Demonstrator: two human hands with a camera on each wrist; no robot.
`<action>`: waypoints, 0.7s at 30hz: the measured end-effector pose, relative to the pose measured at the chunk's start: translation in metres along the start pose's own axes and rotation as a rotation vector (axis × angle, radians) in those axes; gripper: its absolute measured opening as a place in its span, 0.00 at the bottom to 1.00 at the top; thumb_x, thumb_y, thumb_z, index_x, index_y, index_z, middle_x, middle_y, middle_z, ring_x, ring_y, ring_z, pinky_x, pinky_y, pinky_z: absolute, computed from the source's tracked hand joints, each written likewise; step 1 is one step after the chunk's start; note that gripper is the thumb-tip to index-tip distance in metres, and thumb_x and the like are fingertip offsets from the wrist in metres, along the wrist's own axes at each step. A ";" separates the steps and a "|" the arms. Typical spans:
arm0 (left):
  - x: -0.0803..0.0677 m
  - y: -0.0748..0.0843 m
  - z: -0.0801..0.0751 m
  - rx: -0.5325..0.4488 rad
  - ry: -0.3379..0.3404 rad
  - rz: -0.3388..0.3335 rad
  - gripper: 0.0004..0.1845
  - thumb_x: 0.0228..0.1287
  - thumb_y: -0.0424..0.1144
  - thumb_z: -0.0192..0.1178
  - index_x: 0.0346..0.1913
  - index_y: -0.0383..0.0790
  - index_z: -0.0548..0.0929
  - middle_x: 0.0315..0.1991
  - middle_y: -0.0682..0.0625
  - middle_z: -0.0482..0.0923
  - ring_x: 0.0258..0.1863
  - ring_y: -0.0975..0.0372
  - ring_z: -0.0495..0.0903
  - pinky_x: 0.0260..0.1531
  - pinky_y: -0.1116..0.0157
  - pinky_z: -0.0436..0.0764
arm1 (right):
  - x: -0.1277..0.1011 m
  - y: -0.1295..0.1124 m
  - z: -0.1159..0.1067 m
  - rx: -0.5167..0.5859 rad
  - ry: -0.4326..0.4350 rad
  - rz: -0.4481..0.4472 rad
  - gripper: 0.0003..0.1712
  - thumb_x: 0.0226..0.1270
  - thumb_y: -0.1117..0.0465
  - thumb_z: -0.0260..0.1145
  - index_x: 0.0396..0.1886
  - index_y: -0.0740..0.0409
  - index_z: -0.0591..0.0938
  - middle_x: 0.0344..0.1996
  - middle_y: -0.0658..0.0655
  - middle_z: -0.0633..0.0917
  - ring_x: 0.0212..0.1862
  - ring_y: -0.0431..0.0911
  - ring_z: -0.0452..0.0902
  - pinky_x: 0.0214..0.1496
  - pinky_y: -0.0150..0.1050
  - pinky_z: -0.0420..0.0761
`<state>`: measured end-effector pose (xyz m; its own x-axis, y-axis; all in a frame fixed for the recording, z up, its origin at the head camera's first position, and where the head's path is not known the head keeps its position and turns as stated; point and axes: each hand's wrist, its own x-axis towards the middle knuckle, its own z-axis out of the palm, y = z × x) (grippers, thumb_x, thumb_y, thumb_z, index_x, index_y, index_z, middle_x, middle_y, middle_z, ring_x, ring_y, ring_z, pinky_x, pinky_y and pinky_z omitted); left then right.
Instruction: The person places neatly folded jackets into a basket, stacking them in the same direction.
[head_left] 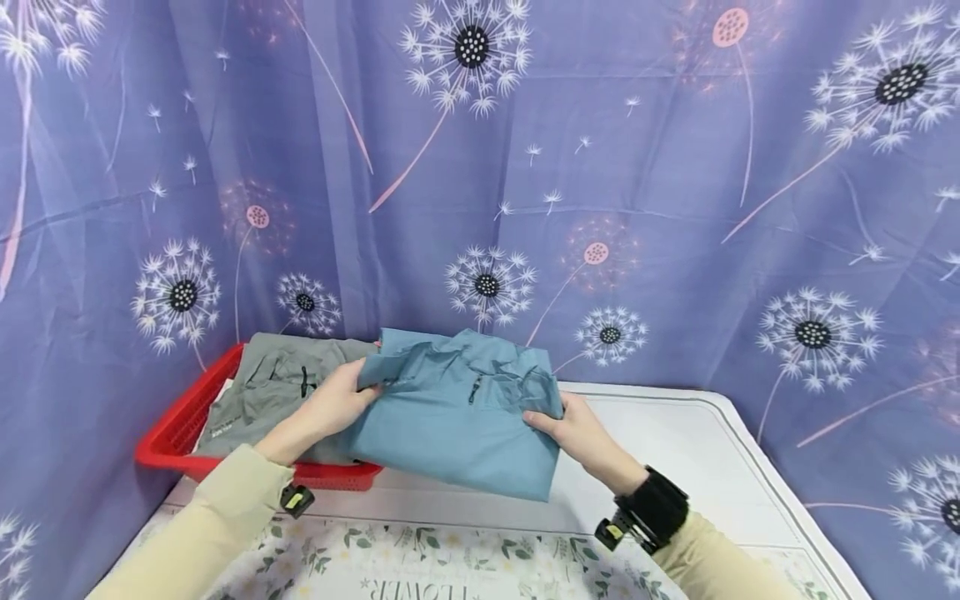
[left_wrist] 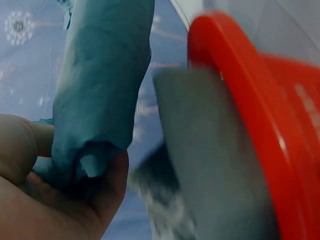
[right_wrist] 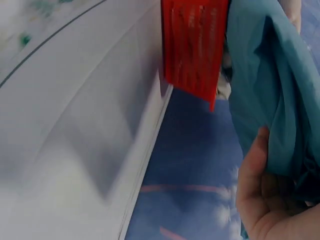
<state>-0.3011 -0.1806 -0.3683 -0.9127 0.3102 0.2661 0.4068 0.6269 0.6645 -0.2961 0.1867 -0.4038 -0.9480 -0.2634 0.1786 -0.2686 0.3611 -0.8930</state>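
I see a purple-blue dandelion-print curtain hung behind and to both sides, a white desk with dark edge line, floral-patterned cloth along my near edge, soft even light

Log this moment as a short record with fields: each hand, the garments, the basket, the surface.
left hand: grips the left edge of the folded teal garment
right hand: grips the right edge of the same garment
teal garment: folded, held above the table, partly over the basket's near right corner
grey garment: lies in the basket
red basket: at the table's left rear
table: white top, floral print along the near edge
backdrop: blue cloth with dandelions
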 end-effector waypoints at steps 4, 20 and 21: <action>-0.007 -0.006 -0.015 0.009 0.022 -0.017 0.23 0.71 0.31 0.53 0.67 0.29 0.68 0.62 0.31 0.71 0.62 0.39 0.69 0.58 0.44 0.71 | 0.014 -0.001 0.016 0.032 -0.008 -0.019 0.20 0.65 0.60 0.69 0.54 0.64 0.81 0.44 0.58 0.85 0.46 0.49 0.82 0.52 0.47 0.80; -0.039 -0.049 -0.099 0.166 0.147 -0.099 0.22 0.70 0.31 0.55 0.63 0.23 0.69 0.55 0.23 0.73 0.53 0.35 0.74 0.48 0.39 0.74 | 0.060 -0.068 0.102 0.182 -0.052 0.005 0.15 0.67 0.65 0.66 0.50 0.67 0.82 0.42 0.58 0.85 0.45 0.45 0.79 0.50 0.42 0.79; -0.040 -0.052 -0.104 0.166 0.142 -0.113 0.22 0.70 0.31 0.55 0.63 0.23 0.68 0.55 0.23 0.72 0.53 0.34 0.73 0.48 0.39 0.73 | 0.066 -0.065 0.109 0.191 -0.047 -0.002 0.15 0.67 0.65 0.67 0.51 0.67 0.82 0.43 0.59 0.85 0.45 0.46 0.80 0.49 0.42 0.80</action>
<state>-0.2901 -0.2997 -0.3405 -0.9442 0.1355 0.3003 0.2924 0.7645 0.5745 -0.3227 0.0485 -0.3784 -0.9373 -0.3070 0.1647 -0.2287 0.1853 -0.9557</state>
